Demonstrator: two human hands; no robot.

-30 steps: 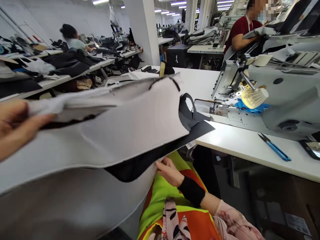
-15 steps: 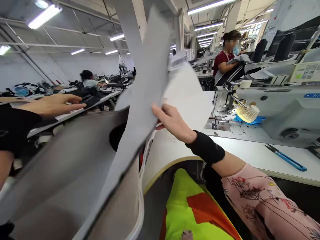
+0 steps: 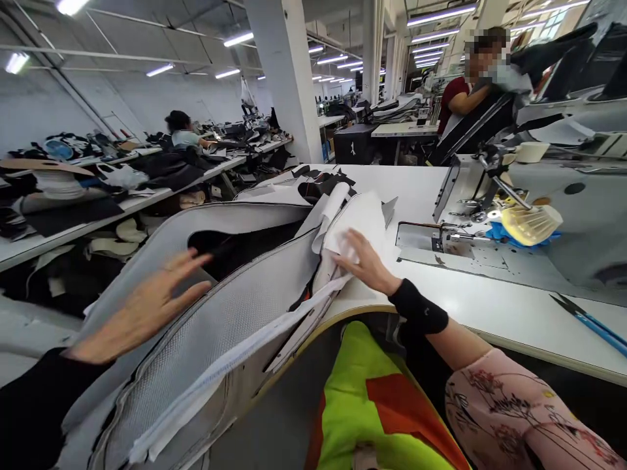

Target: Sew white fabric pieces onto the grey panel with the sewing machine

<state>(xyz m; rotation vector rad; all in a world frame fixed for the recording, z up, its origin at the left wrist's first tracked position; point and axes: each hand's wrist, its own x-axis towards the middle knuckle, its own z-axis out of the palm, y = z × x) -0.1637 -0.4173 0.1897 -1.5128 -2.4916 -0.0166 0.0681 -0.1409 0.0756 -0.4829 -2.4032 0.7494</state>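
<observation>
A long grey padded cover [image 3: 230, 307] with mesh texture, a white zipper edge and a dark opening lies from the lower left up to the white sewing table [image 3: 470, 307]. My left hand [image 3: 147, 303] hovers open, fingers spread, just over its left part. My right hand [image 3: 365, 264] lies flat with fingers stretched out on folded white fabric pieces [image 3: 360, 222] at the cover's upper end, by the table edge. A black wrist band and a pink flowered sleeve cover my right arm.
A grey sewing machine [image 3: 539, 209] with a yellow thread cone stands at the right, blue snips [image 3: 590, 323] on the table in front of it. Black cut pieces lie at the table's far side. Other people work at benches at the back left and back right.
The grey piece that my right hand held up has come down onto the table. My right hand now rests flat on the white fabric; my left hand has dropped over the cover.
</observation>
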